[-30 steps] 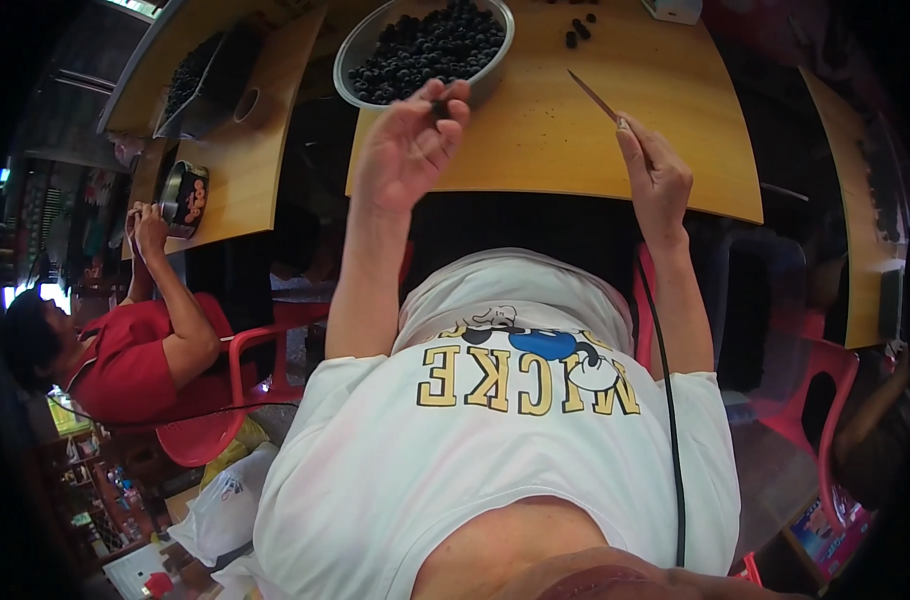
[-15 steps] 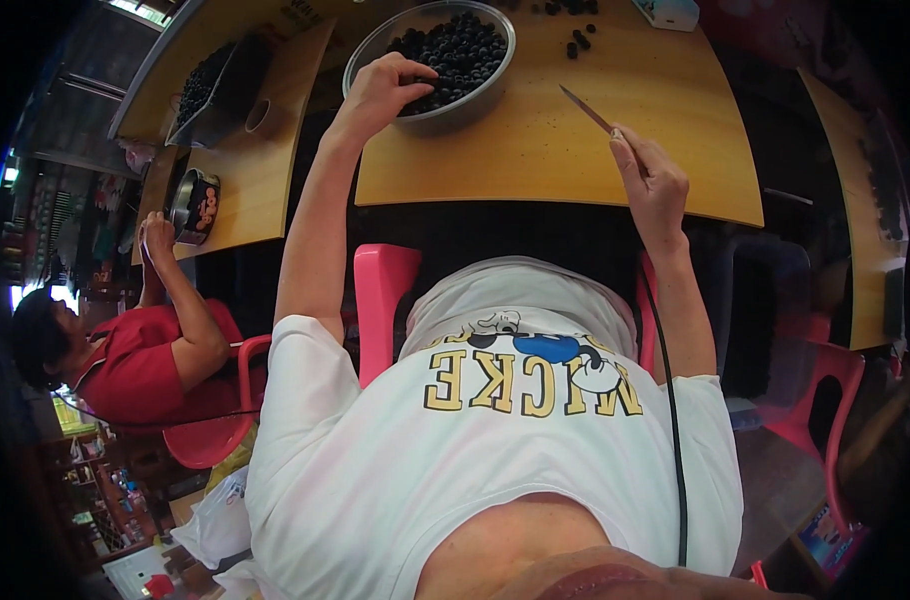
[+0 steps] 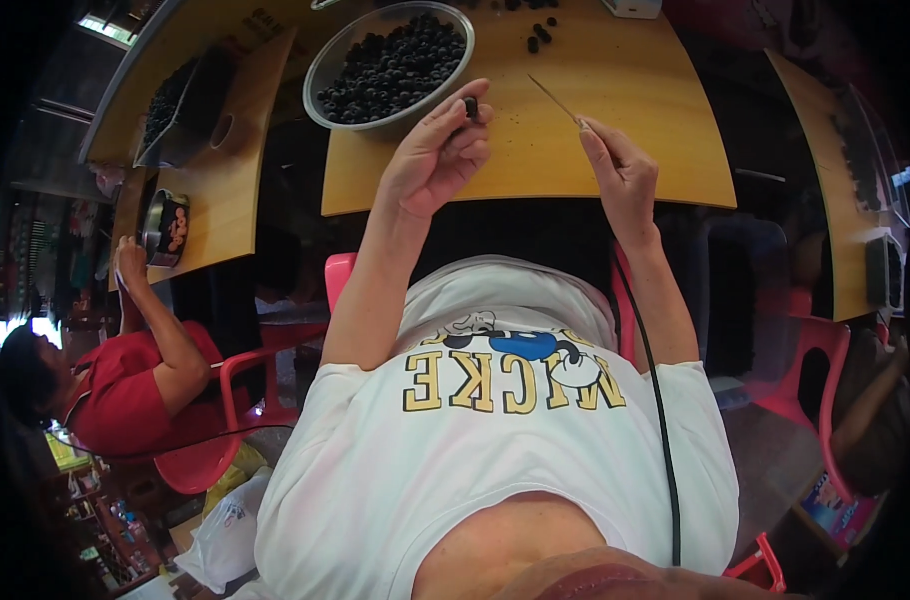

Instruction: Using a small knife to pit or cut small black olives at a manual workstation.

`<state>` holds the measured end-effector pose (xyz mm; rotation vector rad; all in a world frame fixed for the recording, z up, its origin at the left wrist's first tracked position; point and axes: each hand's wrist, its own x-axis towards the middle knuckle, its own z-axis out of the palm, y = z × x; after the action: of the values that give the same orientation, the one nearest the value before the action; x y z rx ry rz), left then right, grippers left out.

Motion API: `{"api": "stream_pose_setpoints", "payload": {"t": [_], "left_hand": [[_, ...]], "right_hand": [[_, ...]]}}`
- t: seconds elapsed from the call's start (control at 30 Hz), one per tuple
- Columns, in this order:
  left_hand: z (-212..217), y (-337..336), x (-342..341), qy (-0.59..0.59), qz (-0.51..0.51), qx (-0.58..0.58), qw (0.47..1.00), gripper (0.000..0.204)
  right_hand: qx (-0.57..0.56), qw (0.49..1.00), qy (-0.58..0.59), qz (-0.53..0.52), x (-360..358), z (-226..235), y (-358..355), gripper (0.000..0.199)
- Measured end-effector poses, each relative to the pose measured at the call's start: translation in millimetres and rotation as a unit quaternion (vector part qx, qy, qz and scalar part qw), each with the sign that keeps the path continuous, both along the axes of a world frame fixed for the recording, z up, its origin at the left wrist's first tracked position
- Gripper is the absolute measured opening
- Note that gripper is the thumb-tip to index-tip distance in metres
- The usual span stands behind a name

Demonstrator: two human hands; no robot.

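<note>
My left hand (image 3: pixel 441 152) is raised in front of the bowl, pinching a small dark oval fruit (image 3: pixel 471 107) between thumb and fingers. The other fingers curl loosely towards the palm. Behind it stands a clear plastic bowl (image 3: pixel 313 100) heaped with the same kind of dark fruit (image 3: pixel 390 70). Above the table, my right hand (image 3: pixel 623 172) grips a small knife (image 3: pixel 553 97) with a thin pointed blade slanting up and left. Most of the knife's handle is hidden in the fist. Blade and held fruit are apart.
A few loose dark fruits (image 3: pixel 539 38) lie on the wooden table (image 3: pixel 615 120) beyond the knife, near a white box (image 3: pixel 632 7). To the left, a person in red (image 3: pixel 140 385) works at another table with a round tin (image 3: pixel 165 228). A black cable (image 3: pixel 665 430) runs down my right side.
My left hand has come out of the bowl with a dark fruit and moved right, closer to the knife. My right hand keeps its grip on the knife. The whole view has shifted slightly.
</note>
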<state>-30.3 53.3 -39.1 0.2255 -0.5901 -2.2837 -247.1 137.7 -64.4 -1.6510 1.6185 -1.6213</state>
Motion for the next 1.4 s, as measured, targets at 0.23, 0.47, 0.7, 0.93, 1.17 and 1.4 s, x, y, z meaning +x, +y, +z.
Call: {"api": "stream_pose_setpoints", "payload": {"t": [0.23, 0.47, 0.7, 0.93, 1.17, 1.4], "left_hand": [[-6.3, 25.6, -14.2, 0.030, -0.002, -0.002, 1.000, 0.039], [-17.3, 30.2, -10.3, 0.050, -0.019, 0.013, 0.998, 0.020], [-33.8, 24.0, -3.5, 0.055, -0.025, -0.026, 0.998, 0.024], [-34.9, 24.9, -2.3, 0.059, -0.029, -0.043, 0.997, 0.024], [-37.9, 28.4, -4.2, 0.081, -0.041, -0.052, 0.994, 0.029], [-32.2, 30.8, -4.4, 0.031, -0.010, -0.022, 0.999, 0.027]], "right_hand": [[-0.002, 0.999, -0.017, 0.044, 7.5, 10.7, 9.1, 0.023], [-0.074, 0.991, 0.075, 0.088, 12.8, 18.3, 17.0, 0.022], [-0.198, 0.938, 0.268, 0.096, 18.6, 22.9, 17.8, 0.030], [-0.207, 0.938, 0.272, 0.056, 19.0, 17.3, 14.1, 0.032], [-0.184, 0.941, 0.279, 0.047, 18.6, 15.7, 15.1, 0.031], [-0.179, 0.940, 0.289, 0.039, 17.7, 14.4, 13.7, 0.031]]}}
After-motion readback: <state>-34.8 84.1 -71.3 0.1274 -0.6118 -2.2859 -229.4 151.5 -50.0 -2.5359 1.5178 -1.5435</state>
